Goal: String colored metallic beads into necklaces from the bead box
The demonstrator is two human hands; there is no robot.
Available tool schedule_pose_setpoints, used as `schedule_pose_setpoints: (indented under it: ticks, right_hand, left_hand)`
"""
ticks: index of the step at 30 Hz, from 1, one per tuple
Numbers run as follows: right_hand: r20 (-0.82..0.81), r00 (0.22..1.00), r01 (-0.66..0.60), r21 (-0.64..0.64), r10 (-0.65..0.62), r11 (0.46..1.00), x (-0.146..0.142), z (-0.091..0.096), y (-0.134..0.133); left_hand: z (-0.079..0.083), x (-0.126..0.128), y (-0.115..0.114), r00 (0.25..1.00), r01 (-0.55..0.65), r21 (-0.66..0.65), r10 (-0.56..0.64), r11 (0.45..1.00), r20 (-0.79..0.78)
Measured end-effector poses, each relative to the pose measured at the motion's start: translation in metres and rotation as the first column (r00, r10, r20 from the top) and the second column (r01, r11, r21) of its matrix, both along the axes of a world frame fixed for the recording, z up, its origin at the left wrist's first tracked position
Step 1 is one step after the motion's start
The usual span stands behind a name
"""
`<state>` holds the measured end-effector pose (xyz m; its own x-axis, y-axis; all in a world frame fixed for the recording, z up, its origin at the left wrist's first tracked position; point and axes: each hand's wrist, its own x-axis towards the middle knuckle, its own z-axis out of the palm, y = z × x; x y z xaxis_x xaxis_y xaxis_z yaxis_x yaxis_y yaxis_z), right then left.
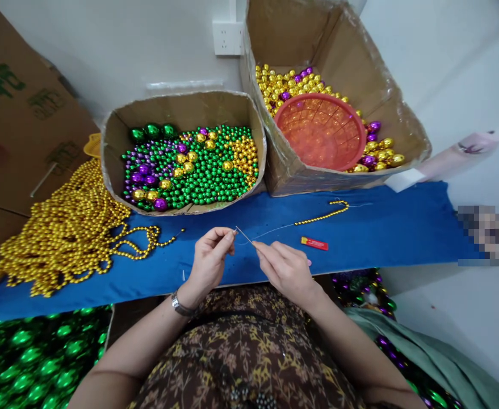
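1. Your left hand point(210, 255) is raised just over the cloth point(385, 227), wrist slightly bent, a watch point(181, 305) around it. Thumb and forefinger are pinched together by the far tip of the needle point(244, 234); you cannot tell from here whether anything sits between them.
2. Your right hand point(289, 272) comes in from the other side, knuckles up, fingers curled — a narrow pinch on the needle's near end.
3. The needle slants between your two hands, and a thread point(275, 230) runs off to the right to a gold string point(322, 217) lying on the cloth.
4. Near your right hand lies a red lighter point(315, 243) with a yellow end — its pale lettering is too small to read.
5. The carton point(23, 153) at far left bears green print point(47, 102), slanted and illegible.
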<state>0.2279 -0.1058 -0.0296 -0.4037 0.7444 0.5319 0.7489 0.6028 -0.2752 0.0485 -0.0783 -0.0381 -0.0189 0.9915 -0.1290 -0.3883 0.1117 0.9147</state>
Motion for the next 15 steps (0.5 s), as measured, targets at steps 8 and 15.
schedule_pose_setpoints:
  ticks: [8, 15]
  right_hand:
    - [0.011, 1.000, -0.002, -0.005, 0.002, 1.000, 0.0006, -0.0030, -0.0008]
    - [0.021, 1.000, -0.006, 0.007, 0.006, 1.000, 0.0005, -0.0016, -0.0002]
  left_hand:
    - [-0.0019, -0.0002, 0.0001, 1.000, -0.003, 0.006, 0.004, 1.000, -0.005]
    - [0.0004, 0.0005, -0.0001, 1.000, 0.002, 0.006, -0.002, 1.000, -0.007]
